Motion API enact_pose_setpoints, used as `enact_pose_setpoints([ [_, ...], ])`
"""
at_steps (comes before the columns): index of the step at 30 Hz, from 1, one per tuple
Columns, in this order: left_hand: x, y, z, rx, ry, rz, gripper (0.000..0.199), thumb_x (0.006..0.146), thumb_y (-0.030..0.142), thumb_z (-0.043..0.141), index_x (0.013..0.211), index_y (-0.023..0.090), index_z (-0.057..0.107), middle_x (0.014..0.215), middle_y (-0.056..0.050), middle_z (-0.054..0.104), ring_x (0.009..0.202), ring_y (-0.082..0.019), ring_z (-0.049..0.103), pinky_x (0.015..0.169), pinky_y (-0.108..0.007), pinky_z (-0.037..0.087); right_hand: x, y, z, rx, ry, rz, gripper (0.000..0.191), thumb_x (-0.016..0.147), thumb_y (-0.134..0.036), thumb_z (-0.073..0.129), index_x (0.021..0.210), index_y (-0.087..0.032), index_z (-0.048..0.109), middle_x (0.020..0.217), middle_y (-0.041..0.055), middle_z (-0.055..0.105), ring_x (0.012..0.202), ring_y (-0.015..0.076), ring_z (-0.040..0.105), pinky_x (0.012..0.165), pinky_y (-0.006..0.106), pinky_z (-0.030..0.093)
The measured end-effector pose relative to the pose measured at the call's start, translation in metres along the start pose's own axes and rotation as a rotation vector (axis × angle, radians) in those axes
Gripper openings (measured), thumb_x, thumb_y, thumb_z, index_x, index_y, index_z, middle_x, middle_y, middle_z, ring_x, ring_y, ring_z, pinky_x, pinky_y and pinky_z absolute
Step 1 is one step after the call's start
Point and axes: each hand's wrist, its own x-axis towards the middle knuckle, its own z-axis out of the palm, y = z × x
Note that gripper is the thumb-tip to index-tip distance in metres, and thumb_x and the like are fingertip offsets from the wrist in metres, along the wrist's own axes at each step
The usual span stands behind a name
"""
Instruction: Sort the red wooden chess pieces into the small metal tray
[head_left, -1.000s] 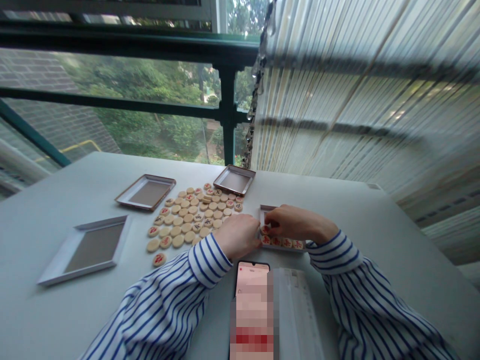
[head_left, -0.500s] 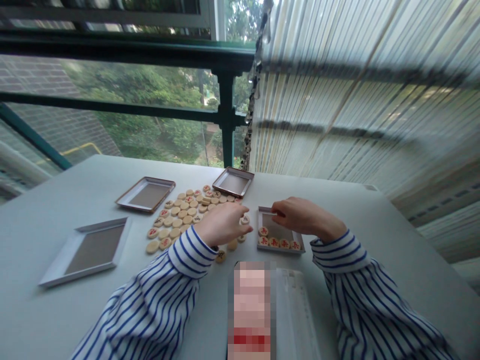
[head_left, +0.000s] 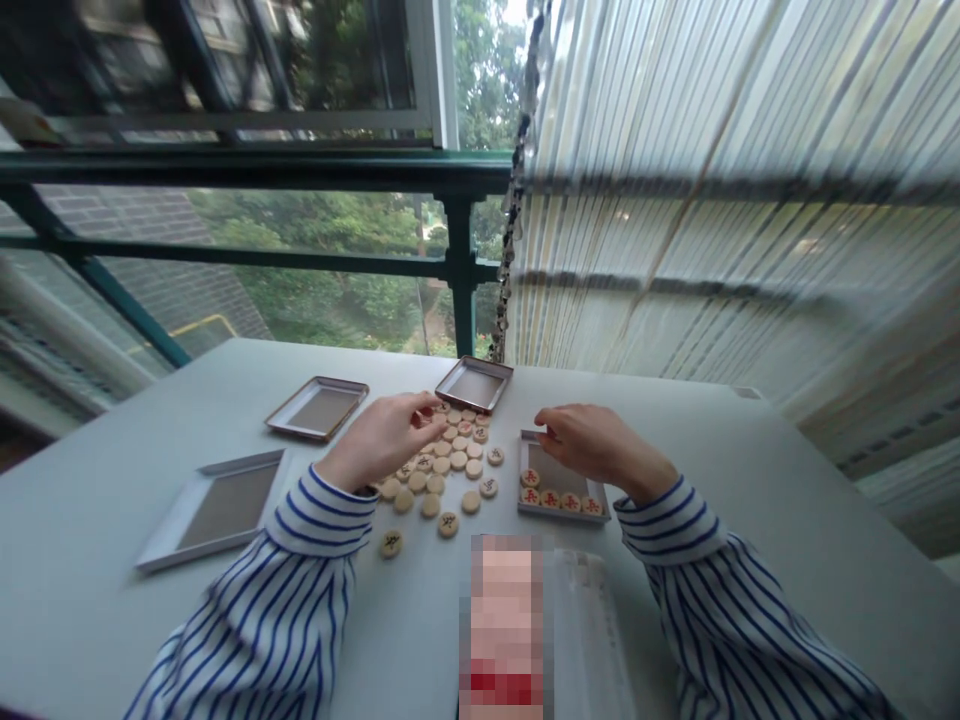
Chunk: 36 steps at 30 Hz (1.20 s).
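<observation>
Round wooden Chinese chess pieces (head_left: pixel 458 460) lie loose in a spread at the table's middle, many blank side up, some with black or red characters. My left hand (head_left: pixel 386 435) is over the left part of this spread and hides some pieces. Its thumb and fingers are apart, with nothing visible between them. A shallow box tray (head_left: pixel 564 514) to the right holds several red-marked pieces (head_left: pixel 550 499) along its near edge and left side. Above its far part is my right hand (head_left: pixel 600 445), fingers curled down; anything inside them is hidden.
Left of the pieces sit a pale box tray (head_left: pixel 225 510) and a brown-rimmed tray (head_left: pixel 319 408). Another brown-rimmed tray (head_left: pixel 475 386) is behind them. A blurred-out phone (head_left: pixel 506 620) and a clear plastic item (head_left: pixel 589 620) lie in front. Railing and string curtain border the table (head_left: pixel 712 450).
My left hand has moved left over the pieces, uncovering those near the tray. My right hand stays above the tray. The view has tilted up slightly.
</observation>
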Motion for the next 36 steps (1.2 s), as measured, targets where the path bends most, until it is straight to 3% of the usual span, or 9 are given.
enact_pose_setpoints([
  [7, -0.032, -0.060, 0.000, -0.078, 0.296, -0.190, 0.036, 0.076, 0.045, 0.049, 0.091, 0.017, 0.066, 0.085, -0.005, 0.069, 0.072, -0.017, 0.062, 0.068, -0.026, 0.048, 0.000, -0.016, 0.002, 0.039, 0.195, -0.077, 0.025, 0.087, -0.028, 0.037, 0.091, -0.020, 0.060, 0.087, 0.0053, 0.065, 0.079, 0.0184, 0.059, 0.064, 0.028, 0.037],
  [13, -0.053, -0.091, 0.004, -0.196, 0.388, -0.299, 0.034, 0.075, 0.043, 0.049, 0.087, 0.016, 0.065, 0.082, -0.005, 0.068, 0.073, -0.018, 0.061, 0.065, -0.027, 0.048, -0.003, -0.027, -0.001, 0.065, 0.293, -0.112, 0.026, 0.087, -0.024, 0.038, 0.098, -0.019, 0.061, 0.089, 0.0060, 0.065, 0.081, 0.0171, 0.059, 0.070, 0.028, 0.039],
  [21, -0.065, -0.100, 0.010, -0.185, 0.420, -0.284, 0.030, 0.077, 0.040, 0.048, 0.083, 0.017, 0.064, 0.079, -0.005, 0.066, 0.072, -0.017, 0.059, 0.066, -0.027, 0.046, 0.002, -0.042, -0.004, 0.151, 0.365, -0.089, 0.025, 0.087, -0.025, 0.039, 0.099, -0.019, 0.060, 0.088, 0.0060, 0.064, 0.080, 0.0159, 0.058, 0.070, 0.026, 0.041],
  [31, -0.072, -0.099, 0.015, -0.173, 0.433, -0.201, 0.025, 0.078, 0.034, 0.049, 0.087, 0.017, 0.065, 0.085, -0.005, 0.066, 0.074, -0.016, 0.060, 0.071, -0.028, 0.047, 0.026, -0.064, -0.007, 0.127, 0.272, -0.152, 0.025, 0.086, -0.023, 0.040, 0.098, -0.020, 0.061, 0.088, 0.0064, 0.064, 0.081, 0.0154, 0.057, 0.066, 0.024, 0.038],
  [36, -0.079, -0.103, 0.015, -0.208, 0.321, -0.161, 0.026, 0.075, 0.034, 0.053, 0.090, 0.017, 0.066, 0.099, -0.006, 0.065, 0.093, -0.019, 0.059, 0.085, -0.030, 0.045, 0.036, -0.086, -0.008, 0.111, 0.191, -0.230, 0.025, 0.087, -0.024, 0.040, 0.095, -0.018, 0.062, 0.087, 0.0077, 0.063, 0.081, 0.0162, 0.057, 0.067, 0.024, 0.036],
])
